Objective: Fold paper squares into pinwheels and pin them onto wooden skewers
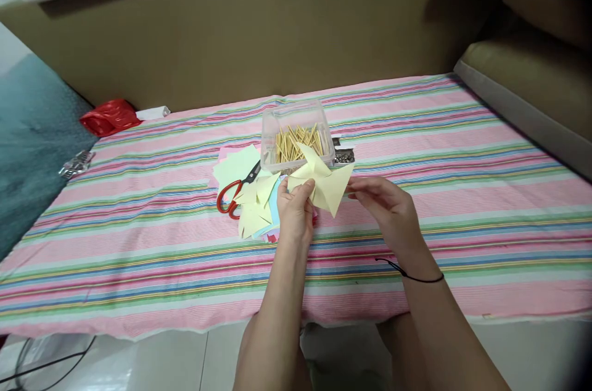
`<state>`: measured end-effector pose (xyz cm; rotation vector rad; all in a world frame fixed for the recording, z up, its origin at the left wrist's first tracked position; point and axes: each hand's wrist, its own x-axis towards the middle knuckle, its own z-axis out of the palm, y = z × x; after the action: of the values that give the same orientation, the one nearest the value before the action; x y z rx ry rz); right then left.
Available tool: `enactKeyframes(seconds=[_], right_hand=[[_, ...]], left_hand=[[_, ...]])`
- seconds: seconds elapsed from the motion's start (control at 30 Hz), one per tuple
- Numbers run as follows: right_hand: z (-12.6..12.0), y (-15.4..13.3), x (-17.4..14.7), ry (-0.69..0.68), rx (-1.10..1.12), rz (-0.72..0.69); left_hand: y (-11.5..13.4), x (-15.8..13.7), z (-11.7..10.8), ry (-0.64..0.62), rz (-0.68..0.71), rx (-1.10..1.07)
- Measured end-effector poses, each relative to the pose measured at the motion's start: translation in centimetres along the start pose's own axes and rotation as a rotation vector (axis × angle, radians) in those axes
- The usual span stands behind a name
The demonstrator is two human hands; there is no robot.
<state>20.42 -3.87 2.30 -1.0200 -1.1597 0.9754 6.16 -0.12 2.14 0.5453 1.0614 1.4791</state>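
Observation:
My left hand [296,209] pinches a pale yellow paper pinwheel [326,184] near its middle, thumb on top. The pinwheel has folded blades and is held up in front of a clear plastic box. My right hand [386,206] is at the pinwheel's right edge, fingertips drawn together; whether they touch the paper or hold something tiny, I cannot tell. Left of my left hand, cut yellow paper pieces [254,209] lie on a stack of coloured sheets [275,212]. Scissors [231,197] with red handles rest at the stack's left side, partly over pale green paper [237,166].
The clear plastic box [296,113] holds many short wooden sticks [296,141]. Beside it is a small container of dark metal bits [345,156]. A red plastic bag [111,118] and a clear packet [78,163] lie far left on the striped cloth [161,218]. A cushion [536,76] is at the right.

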Motion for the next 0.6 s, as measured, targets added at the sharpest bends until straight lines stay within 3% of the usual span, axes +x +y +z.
enactKeyframes(seconds=[0.2,0.6], right_hand=[[0.7,0.3,-0.2,-0.065,-0.032,-0.06],[0.9,0.7,0.0,0.041,-0.077,0.053]], left_hand=[[-0.3,-0.6,0.3,-0.025,-0.027,-0.046],[-1.1,-1.2,0.7,-0.003,0.087,0.022]])
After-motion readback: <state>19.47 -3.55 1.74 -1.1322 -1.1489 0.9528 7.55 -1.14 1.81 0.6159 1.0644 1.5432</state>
